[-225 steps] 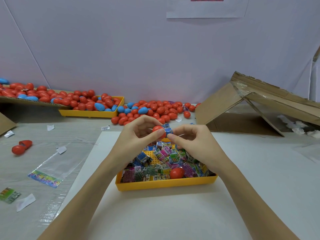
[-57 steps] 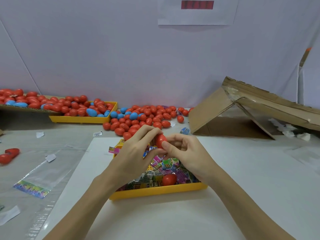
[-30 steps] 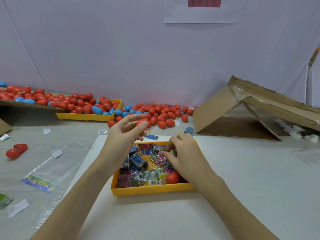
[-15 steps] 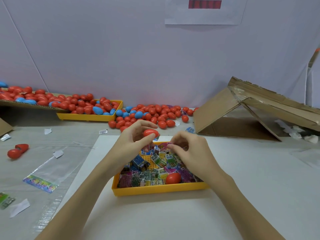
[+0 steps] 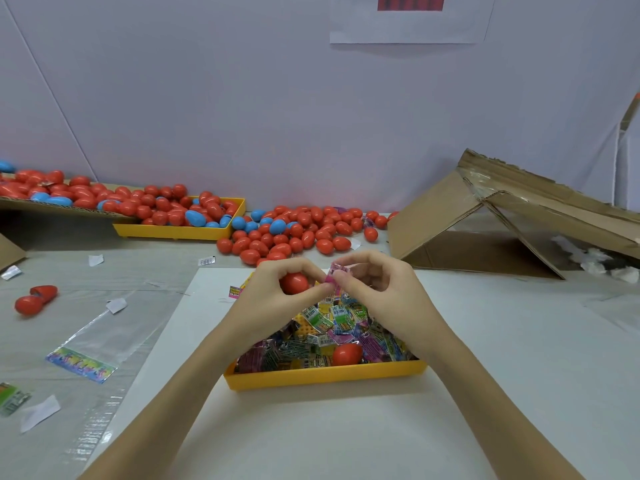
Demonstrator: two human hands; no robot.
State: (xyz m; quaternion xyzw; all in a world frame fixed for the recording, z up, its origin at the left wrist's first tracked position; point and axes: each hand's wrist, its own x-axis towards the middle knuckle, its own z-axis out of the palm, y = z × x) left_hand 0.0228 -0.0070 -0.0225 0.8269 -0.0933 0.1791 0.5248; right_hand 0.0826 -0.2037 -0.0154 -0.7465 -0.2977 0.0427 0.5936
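Observation:
My left hand (image 5: 273,292) grips a red plastic egg piece (image 5: 294,283) above the near yellow tray (image 5: 322,377). My right hand (image 5: 377,289) pinches a small pink packet (image 5: 335,274) right beside that egg piece, touching it. The tray is full of small colourful packets (image 5: 322,330), and a red egg half (image 5: 347,353) lies among them near the front rim. Whether the held egg piece is a half or a whole egg is hidden by my fingers.
A pile of red and blue eggs (image 5: 294,233) lies behind the tray; a second yellow tray (image 5: 180,232) of eggs stands at back left. A collapsed cardboard box (image 5: 502,223) is at right. Red egg halves (image 5: 33,299), clear bags (image 5: 100,337) and paper scraps lie at left.
My right hand has lifted a pink packet out of the tray and brought it up to the egg piece in my left hand. The two hands have closed together.

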